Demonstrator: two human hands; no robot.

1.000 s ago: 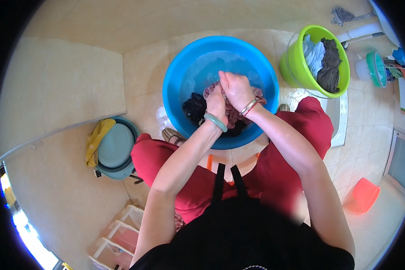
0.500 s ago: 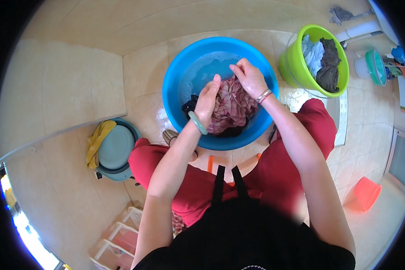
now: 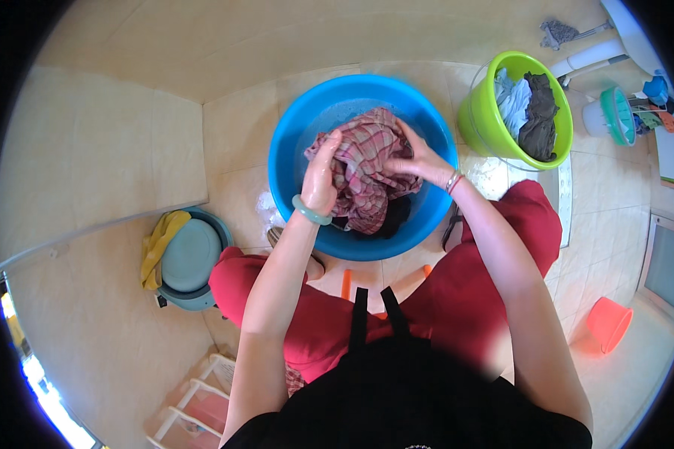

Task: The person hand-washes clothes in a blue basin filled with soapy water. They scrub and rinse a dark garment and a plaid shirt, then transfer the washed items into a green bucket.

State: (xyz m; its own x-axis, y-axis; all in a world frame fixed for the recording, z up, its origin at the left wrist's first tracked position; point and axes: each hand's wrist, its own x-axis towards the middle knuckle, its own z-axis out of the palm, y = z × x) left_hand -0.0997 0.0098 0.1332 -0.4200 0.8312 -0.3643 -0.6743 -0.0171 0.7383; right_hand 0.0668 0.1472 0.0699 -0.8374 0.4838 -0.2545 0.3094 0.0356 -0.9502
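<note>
Spanning left grip (image 3: 320, 181) to right grip (image 3: 424, 162)—plaid cloth (image 3: 363, 161)

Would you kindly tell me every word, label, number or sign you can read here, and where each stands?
None can be read.
The plaid cloth, basin and lime bucket show no lettering.
Any marks on things at the far right would be too small or blurred.

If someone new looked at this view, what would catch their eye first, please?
Probably the large blue tub at upper centre, with pink plaid cloth between the left hand and right hand. Next, likely the lime-green bucket of clothes to the tub's right.
</note>
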